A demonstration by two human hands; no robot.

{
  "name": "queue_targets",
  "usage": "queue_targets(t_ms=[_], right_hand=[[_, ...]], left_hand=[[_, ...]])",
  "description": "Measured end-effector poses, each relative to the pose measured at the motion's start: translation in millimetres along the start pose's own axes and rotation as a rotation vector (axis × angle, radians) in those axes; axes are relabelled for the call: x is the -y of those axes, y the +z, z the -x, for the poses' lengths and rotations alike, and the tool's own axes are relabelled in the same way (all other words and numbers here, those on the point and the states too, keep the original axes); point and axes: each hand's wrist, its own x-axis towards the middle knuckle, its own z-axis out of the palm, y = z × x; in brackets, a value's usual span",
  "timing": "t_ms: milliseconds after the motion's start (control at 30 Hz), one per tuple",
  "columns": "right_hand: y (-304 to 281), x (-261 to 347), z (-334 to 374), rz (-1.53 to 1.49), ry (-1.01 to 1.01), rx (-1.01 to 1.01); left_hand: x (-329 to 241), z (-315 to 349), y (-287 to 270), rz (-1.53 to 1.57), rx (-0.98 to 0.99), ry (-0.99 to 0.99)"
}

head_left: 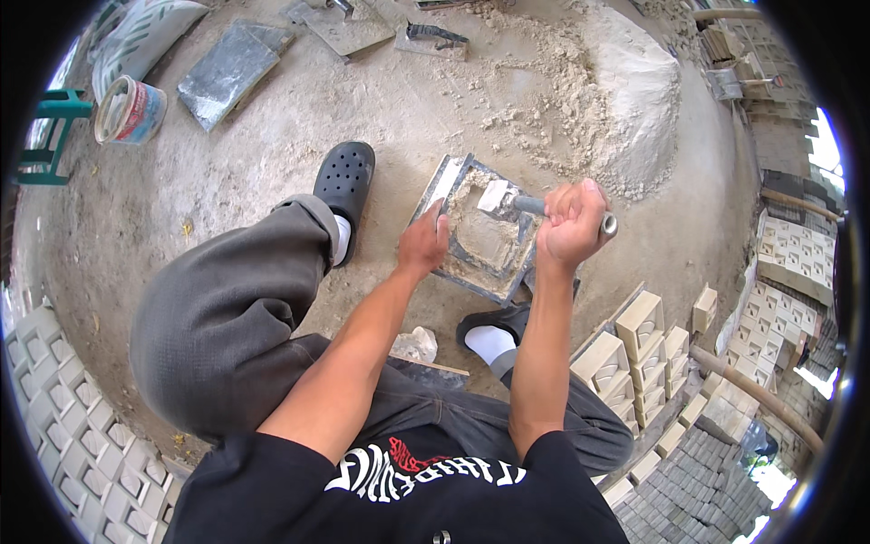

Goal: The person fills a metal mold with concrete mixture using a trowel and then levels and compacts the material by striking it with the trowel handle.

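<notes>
Between my feet, a square metal mould (497, 292) lies tilted on the ground, with pale, damp-looking sandy mix (485, 238) inside its frame. My left hand (424, 243) grips the mould's left edge, its thumb on the near side. In my closed right hand (573, 222) is the grey tubular handle of a hammer-like tool (529, 205). Its pale, blocky head rests over the mix at the upper part of the mould; whether it touches is hard to tell.
A heap of pale powder (634, 100) spreads beyond the mould. Cast blocks (634, 354) stand stacked at right, near a wooden pole (757, 394). Far left are a bucket (130, 111), a green stool (56, 136) and a flat metal plate (231, 72). A float trowel (433, 41) lies ahead.
</notes>
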Motion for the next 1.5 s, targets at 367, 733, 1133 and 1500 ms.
queue_targets(t_ms=[367, 733, 1133, 1500], right_hand=[[-1, -29, 3, 0.085, 0.077, 0.034], [-19, -47, -2, 0.211, -0.045, 0.111], [-1, -54, -9, 0.064, 0.073, 0.074], [-11, -54, -10, 0.039, 0.034, 0.056]], left_hand=[[3, -1, 2, -0.079, -0.162, 0.331], [-3, -5, 2, -0.186, -0.083, 0.308], [-3, 6, 6, -0.282, -0.033, 0.298], [-8, -1, 4, -0.215, 0.000, 0.232]])
